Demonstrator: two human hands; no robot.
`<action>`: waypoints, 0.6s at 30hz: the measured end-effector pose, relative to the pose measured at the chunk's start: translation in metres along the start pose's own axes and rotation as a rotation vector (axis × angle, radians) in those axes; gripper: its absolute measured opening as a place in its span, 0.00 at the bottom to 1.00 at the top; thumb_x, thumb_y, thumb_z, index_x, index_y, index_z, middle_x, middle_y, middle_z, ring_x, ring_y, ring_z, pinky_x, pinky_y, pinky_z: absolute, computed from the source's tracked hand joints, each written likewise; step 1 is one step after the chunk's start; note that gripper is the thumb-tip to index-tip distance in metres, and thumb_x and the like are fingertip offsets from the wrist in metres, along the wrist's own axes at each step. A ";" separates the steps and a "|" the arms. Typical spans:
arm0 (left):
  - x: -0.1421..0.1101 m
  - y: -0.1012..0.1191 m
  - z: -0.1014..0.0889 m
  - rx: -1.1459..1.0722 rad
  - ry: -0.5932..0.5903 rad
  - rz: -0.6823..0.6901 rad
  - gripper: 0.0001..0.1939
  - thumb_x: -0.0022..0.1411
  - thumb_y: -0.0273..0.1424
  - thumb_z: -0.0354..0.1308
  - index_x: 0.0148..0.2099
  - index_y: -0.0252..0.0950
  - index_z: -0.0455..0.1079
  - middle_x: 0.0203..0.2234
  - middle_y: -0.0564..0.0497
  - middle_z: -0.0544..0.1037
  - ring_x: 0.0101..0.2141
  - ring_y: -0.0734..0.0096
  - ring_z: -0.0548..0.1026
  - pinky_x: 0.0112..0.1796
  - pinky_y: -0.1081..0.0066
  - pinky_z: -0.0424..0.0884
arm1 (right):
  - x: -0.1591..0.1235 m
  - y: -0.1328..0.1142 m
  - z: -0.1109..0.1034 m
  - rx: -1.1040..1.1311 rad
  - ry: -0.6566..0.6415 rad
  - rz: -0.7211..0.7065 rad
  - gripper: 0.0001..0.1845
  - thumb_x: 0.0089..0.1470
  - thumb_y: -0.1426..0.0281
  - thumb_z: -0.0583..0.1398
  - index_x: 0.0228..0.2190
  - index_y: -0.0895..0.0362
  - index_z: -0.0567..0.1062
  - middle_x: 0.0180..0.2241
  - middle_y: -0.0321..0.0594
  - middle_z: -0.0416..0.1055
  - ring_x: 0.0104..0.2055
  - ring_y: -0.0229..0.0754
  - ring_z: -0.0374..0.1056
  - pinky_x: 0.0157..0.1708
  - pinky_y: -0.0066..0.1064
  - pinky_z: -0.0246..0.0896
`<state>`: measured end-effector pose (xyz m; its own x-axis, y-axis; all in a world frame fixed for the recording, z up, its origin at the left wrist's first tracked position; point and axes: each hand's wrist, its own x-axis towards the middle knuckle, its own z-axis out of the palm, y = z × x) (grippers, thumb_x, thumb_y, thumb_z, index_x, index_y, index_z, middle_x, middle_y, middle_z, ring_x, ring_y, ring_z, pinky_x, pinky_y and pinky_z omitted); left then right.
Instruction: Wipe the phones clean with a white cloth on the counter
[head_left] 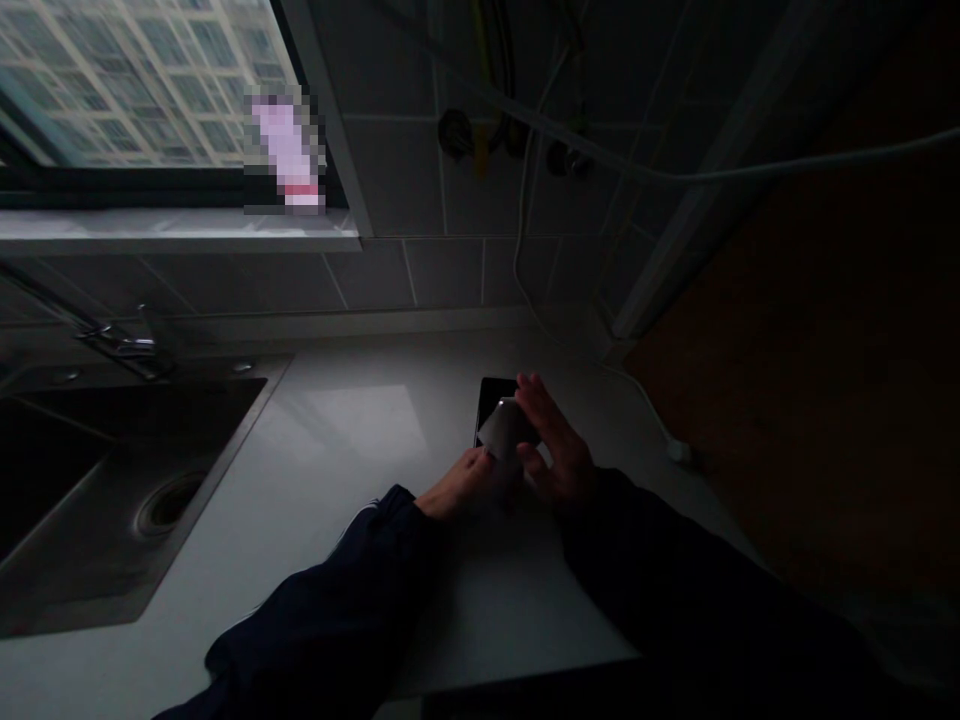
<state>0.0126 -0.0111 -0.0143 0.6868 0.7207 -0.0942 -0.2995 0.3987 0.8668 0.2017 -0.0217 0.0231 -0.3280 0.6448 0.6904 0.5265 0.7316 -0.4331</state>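
Observation:
A dark, flat rectangular thing, like a phone or small tablet (492, 390), lies on the white counter. A thin pale piece, film or cloth (501, 428), partly covers it; its exact kind is hard to make out in the dim light. My left hand (459, 484) is closed at the lower left corner of that pale piece, with thumb and fingers pinched together. My right hand (559, 450) is on the other side, its fingers stretched forward and its thumb apart, close against the dark thing's right edge. Whether it touches the pale piece cannot be told.
A steel sink (225, 450) with a faucet (124, 345) is at the left. A white cable (517, 250) hangs down the tiled wall and crosses the counter (360, 430) to a small white plug or adapter (679, 452) at right. A pixelated item (289, 150) stands on the windowsill.

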 end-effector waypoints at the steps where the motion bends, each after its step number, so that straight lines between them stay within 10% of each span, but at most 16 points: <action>1: 0.001 -0.001 -0.001 -0.062 0.018 -0.015 0.33 0.57 0.57 0.62 0.49 0.31 0.77 0.33 0.39 0.80 0.29 0.60 0.77 0.29 0.67 0.73 | -0.002 0.003 0.003 -0.028 -0.022 0.005 0.34 0.69 0.63 0.50 0.71 0.52 0.48 0.73 0.46 0.45 0.75 0.54 0.38 0.69 0.60 0.44; 11: 0.002 0.013 0.001 -0.480 -0.077 -0.010 0.51 0.58 0.68 0.38 0.66 0.35 0.63 0.39 0.37 0.80 0.31 0.54 0.80 0.19 0.69 0.72 | -0.007 0.018 0.014 0.026 -0.047 -0.054 0.31 0.68 0.67 0.53 0.69 0.56 0.57 0.70 0.51 0.53 0.71 0.50 0.53 0.66 0.52 0.56; 18: 0.003 0.017 -0.006 -0.510 -0.051 -0.173 0.53 0.59 0.68 0.29 0.69 0.33 0.58 0.36 0.36 0.81 0.30 0.51 0.82 0.23 0.64 0.74 | -0.005 0.014 0.010 0.010 -0.010 -0.114 0.17 0.67 0.66 0.54 0.52 0.55 0.77 0.57 0.47 0.75 0.72 0.53 0.50 0.69 0.62 0.42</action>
<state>0.0054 0.0011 -0.0024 0.7823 0.5964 -0.1799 -0.4534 0.7431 0.4921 0.2032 -0.0124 0.0072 -0.3934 0.5597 0.7294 0.4776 0.8023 -0.3580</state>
